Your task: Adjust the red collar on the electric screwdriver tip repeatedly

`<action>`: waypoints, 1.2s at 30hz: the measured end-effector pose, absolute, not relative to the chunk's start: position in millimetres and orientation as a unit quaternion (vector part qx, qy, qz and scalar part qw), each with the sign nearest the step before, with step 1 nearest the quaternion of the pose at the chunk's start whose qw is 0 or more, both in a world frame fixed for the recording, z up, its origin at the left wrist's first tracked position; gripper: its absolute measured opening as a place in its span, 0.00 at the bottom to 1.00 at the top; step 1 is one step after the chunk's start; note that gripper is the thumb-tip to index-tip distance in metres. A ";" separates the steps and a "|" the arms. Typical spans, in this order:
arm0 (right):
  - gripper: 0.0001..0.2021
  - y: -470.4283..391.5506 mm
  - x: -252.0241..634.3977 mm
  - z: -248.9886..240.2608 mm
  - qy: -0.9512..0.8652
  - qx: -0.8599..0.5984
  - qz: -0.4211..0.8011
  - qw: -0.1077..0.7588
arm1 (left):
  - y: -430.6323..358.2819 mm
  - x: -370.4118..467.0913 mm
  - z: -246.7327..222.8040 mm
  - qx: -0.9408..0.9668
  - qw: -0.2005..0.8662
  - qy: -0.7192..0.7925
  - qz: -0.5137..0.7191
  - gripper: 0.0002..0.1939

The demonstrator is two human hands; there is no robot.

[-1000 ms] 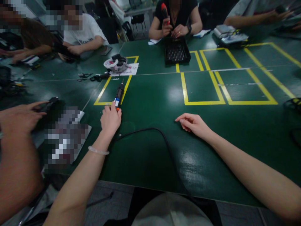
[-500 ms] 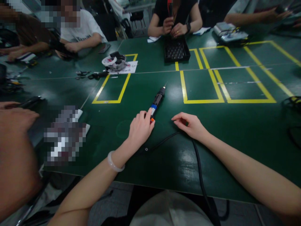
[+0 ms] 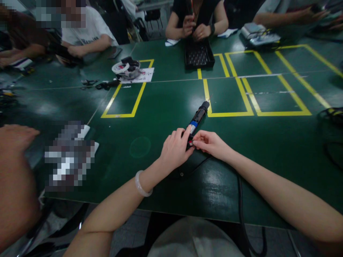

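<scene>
My left hand (image 3: 175,148) is wrapped around the rear of a black electric screwdriver (image 3: 199,115) with a blue band. Its bit points away from me to the upper right, low over the green table (image 3: 166,100). Fingers of my right hand (image 3: 210,143) pinch together at the side of the tool, by a small red and white part (image 3: 190,142). Whether they hold something of their own is hidden. A black cable (image 3: 240,196) runs from below my right hand over the table's near edge.
Yellow tape rectangles (image 3: 230,114) mark the table. Across it, a person's hands are over a black tray (image 3: 199,59). Tape rolls (image 3: 125,67) lie on paper at the back left. A neighbour's arm (image 3: 18,171) reaches in from the left. Cables (image 3: 333,116) lie at the right.
My left hand has moved right with the electric screwdriver. My right fingertips, apart from it before, now meet its side. The cable has shifted right.
</scene>
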State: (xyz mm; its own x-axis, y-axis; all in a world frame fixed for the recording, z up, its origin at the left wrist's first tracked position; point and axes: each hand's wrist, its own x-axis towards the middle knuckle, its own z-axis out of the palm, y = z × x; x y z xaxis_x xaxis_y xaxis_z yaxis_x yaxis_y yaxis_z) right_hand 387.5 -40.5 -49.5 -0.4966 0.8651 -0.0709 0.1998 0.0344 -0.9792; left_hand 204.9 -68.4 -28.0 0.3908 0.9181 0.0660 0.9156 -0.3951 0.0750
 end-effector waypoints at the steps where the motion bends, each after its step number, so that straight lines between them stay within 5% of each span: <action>1: 0.10 -40.1 386.9 -49.0 -0.607 -0.413 0.614 0.289 | -68.4 203.6 -28.3 0.834 0.018 0.549 0.051 0.36; 11: 0.14 -39.7 387.1 -48.7 -0.521 -0.402 0.693 0.294 | -67.6 197.1 -33.4 0.836 0.046 0.542 0.078 0.38; 17: 0.06 -45.4 390.8 -52.5 -0.775 -0.376 0.411 0.299 | -67.3 196.4 -32.3 0.834 0.055 0.544 0.075 0.38; 24: 0.15 -44.5 399.7 -48.9 -0.923 -0.299 0.084 0.226 | -67.3 196.3 -35.0 0.834 0.046 0.544 0.077 0.39; 36: 0.17 -48.6 404.6 -45.8 -0.938 -0.252 0.092 0.219 | -68.9 199.7 -33.0 0.831 0.018 0.552 0.062 0.41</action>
